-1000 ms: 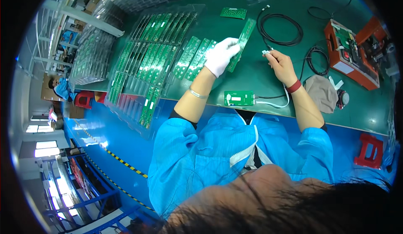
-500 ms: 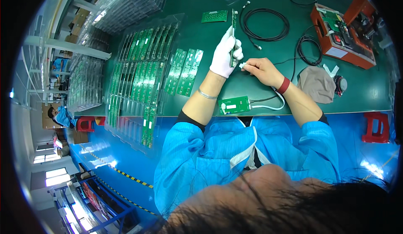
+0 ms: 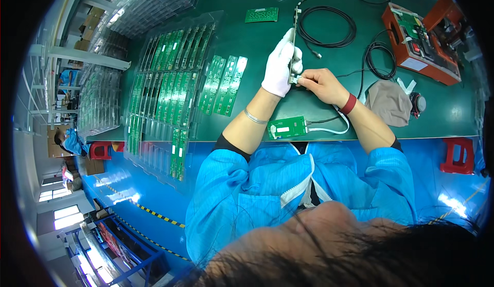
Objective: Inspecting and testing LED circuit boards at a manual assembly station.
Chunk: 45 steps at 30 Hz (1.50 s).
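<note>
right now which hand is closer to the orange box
Right. The bare right hand is left of the orange box; the gloved left hand is farther left, holding a circuit board.

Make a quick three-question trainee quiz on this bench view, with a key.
1. Multiple choice: the left hand, holding the narrow board, wears a) a white glove; b) a black glove; c) no glove.
2. Count: how many loose narrow boards lie between the tray and that hand?
3. True or false: the orange box stands left of the tray.

Key: 1 a; 2 three; 3 false, the orange box is to its right.
</note>
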Each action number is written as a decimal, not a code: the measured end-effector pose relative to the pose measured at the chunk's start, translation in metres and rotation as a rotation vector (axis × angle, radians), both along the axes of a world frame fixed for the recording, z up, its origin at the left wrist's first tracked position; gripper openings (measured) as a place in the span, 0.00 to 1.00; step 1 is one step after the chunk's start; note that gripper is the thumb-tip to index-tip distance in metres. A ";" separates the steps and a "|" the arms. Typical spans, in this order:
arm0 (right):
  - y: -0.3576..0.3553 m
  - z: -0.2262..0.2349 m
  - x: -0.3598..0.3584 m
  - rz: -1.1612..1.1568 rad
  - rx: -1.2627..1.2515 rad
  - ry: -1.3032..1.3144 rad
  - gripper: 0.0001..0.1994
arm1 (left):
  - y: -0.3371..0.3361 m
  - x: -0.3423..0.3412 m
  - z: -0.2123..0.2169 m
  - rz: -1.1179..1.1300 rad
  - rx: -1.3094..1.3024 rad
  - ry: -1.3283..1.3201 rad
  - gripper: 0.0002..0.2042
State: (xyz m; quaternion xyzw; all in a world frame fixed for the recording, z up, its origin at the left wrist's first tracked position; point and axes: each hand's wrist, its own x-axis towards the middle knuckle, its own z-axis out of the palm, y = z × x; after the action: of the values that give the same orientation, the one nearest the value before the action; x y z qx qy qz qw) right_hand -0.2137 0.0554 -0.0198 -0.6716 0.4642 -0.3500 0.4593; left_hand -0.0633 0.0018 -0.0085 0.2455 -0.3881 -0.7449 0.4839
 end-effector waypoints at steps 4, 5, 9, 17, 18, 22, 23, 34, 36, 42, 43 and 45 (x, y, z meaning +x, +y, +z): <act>0.000 0.001 -0.001 0.002 -0.001 0.020 0.10 | 0.000 0.000 -0.003 0.009 -0.040 -0.059 0.25; 0.000 0.003 -0.001 0.010 -0.001 0.037 0.10 | 0.000 0.001 -0.003 0.018 -0.058 -0.083 0.25; -0.001 0.007 -0.004 0.042 -0.015 0.046 0.09 | 0.002 0.000 -0.002 0.018 -0.072 -0.106 0.25; 0.000 0.011 -0.004 0.099 -0.008 0.043 0.09 | 0.004 -0.002 -0.004 -0.019 -0.040 -0.074 0.25; 0.000 0.007 -0.003 0.074 -0.026 0.029 0.09 | 0.005 -0.003 -0.004 0.005 -0.034 -0.067 0.25; 0.000 -0.006 0.002 -0.002 -0.082 -0.007 0.09 | 0.008 -0.008 -0.004 0.077 -0.020 -0.039 0.25; 0.000 -0.007 0.003 -0.003 -0.078 -0.012 0.09 | 0.008 -0.008 -0.005 0.080 -0.037 -0.056 0.26; -0.004 0.004 -0.014 -0.140 -0.277 0.091 0.11 | 0.004 0.010 0.006 0.022 -0.089 -0.270 0.26; -0.012 0.005 -0.026 -0.508 -0.141 -0.280 0.13 | 0.001 0.017 0.009 -0.037 -0.054 -0.362 0.25; -0.020 0.001 -0.046 -0.469 -0.078 -0.360 0.14 | 0.002 0.023 0.013 -0.273 -0.222 -0.543 0.24; -0.020 0.002 -0.046 -0.468 -0.099 -0.343 0.14 | 0.002 0.024 0.014 -0.284 -0.227 -0.566 0.24; -0.020 0.004 -0.046 -0.466 -0.141 -0.310 0.15 | 0.002 0.024 0.015 -0.306 -0.236 -0.613 0.24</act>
State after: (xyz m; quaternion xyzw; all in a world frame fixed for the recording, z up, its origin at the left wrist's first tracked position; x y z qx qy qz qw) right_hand -0.2595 0.0357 -0.0159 -0.5157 0.5047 -0.5759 0.3842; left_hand -0.0398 0.0039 0.0064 0.3387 -0.6307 -0.6507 0.2531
